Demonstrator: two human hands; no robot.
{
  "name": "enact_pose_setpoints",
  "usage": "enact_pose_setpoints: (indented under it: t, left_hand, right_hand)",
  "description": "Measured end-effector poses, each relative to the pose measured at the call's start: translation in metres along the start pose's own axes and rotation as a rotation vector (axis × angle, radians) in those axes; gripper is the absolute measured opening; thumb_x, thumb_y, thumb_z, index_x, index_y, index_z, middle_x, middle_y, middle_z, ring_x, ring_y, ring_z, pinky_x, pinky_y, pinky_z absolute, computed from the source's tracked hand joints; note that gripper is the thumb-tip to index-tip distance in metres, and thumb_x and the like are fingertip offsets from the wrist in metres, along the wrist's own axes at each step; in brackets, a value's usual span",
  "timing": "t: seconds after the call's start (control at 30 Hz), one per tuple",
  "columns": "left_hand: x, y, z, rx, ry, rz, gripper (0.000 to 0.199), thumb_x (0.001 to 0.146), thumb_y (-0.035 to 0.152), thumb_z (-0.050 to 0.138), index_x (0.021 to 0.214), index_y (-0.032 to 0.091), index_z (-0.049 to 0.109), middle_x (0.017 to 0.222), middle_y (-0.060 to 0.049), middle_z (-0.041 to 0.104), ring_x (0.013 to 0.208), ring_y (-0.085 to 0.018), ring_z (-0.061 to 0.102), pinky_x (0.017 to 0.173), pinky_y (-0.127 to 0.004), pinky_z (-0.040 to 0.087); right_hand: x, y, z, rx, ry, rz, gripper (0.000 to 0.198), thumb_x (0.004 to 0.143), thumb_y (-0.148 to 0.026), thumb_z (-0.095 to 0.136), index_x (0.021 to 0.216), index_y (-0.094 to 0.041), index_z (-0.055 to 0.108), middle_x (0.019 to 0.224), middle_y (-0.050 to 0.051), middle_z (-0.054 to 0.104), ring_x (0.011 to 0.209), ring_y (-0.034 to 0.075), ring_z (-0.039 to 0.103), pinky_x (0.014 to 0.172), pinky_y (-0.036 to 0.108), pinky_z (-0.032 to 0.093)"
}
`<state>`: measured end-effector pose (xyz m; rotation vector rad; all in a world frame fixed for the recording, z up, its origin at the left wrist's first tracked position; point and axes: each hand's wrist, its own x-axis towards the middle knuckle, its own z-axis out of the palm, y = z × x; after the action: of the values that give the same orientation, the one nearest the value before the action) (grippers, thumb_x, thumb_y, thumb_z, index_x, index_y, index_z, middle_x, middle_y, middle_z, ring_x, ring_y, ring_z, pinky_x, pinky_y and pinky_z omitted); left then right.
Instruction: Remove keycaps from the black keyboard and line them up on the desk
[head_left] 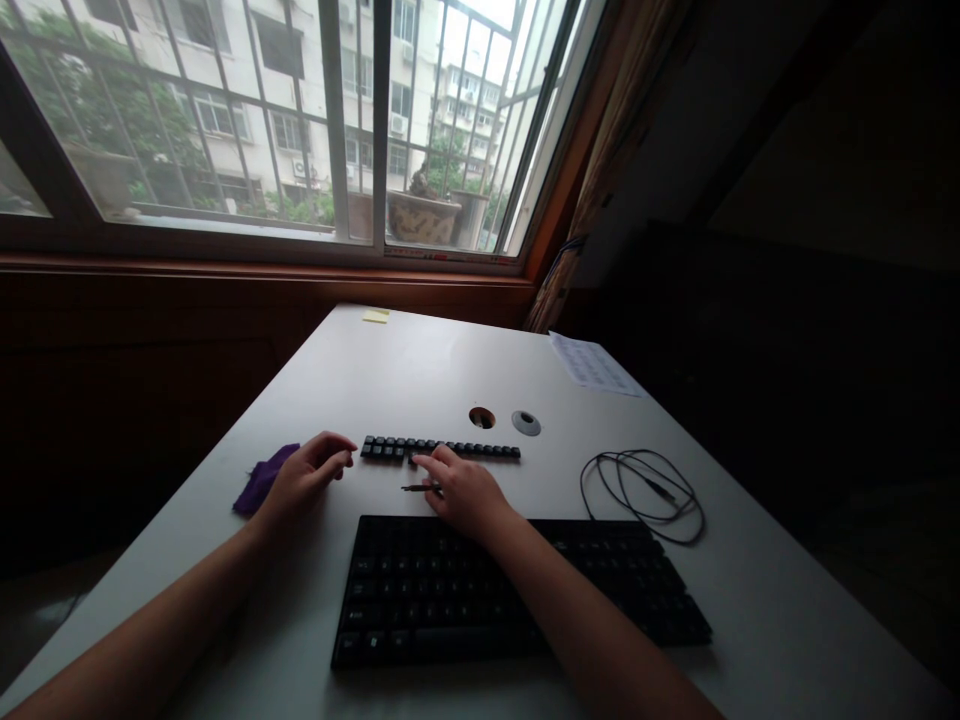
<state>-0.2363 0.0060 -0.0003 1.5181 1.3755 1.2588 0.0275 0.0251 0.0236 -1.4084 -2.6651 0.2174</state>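
Note:
My right hand (469, 492) reaches over the black keyboard (450, 580). A thin, dark, pointed tool (421, 488) sticks out from under its curled fingers; its exact kind is unclear. The index fingertip touches a loose black keycap (412, 459) at the end of a short row. Just beyond are two rows of removed keycaps (382, 449), lined up side by side and partly hidden by that hand. My left hand (311, 472) hovers left of the rows, fingers loosely bent and a little apart, with nothing visible in them. A purple cloth (264, 482) lies beside its wrist.
A coiled black cable (649, 490) lies to the right of the keyboard. Behind the keycaps are a round desk hole (481, 418) and its grey cover (526, 423). Printed sheets (596, 365) and yellow sticky notes (376, 316) rest near the white desk's (442, 355) far edge.

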Motion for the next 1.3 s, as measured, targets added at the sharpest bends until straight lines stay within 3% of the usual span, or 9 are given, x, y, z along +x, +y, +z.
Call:
enact_pose_setpoints:
  t: [1.3]
  left_hand:
    - [-0.0022, 0.0054, -0.0008, 0.043, -0.038, -0.019, 0.027, 0.085, 0.041, 0.059, 0.099, 0.018, 0.063, 0.083, -0.003, 0.064, 0.072, -0.018, 0.057, 0.065, -0.028, 0.047]
  right_hand:
    - [0.0044, 0.0012, 0.0036, 0.003, 0.008, 0.006, 0.058, 0.088, -0.033, 0.052, 0.145, -0.033, 0.039, 0.132, 0.005, 0.052, 0.097, 0.023, 0.064, 0.079, 0.032, 0.050]
